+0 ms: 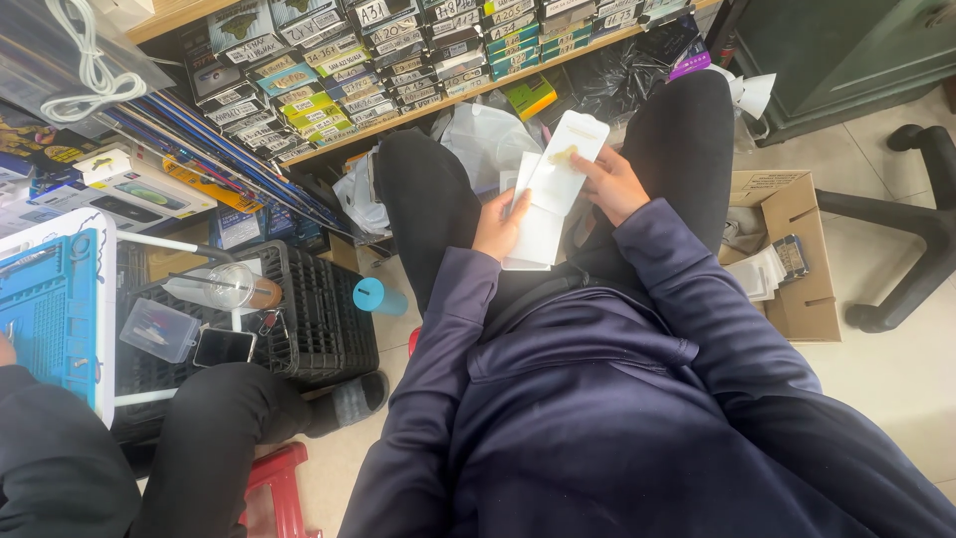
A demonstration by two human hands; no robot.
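The left hand (500, 221) hid the lower left edge of the white packet (554, 181), and its palm could not be seen. The right hand (614, 183) covered the packet's right edge; the small yellowish piece (563, 154) by its thumb was too small to make out. Behind the packet, a second white card (535, 241) showed only in part. Right of the right hand, the carton (797, 249) hid most of its contents. Far left of the left hand, the blue mat (50, 309) and a co-worker's sleeve (50, 468) ran off the edge. The office chair (911, 229) was cut off on the right.
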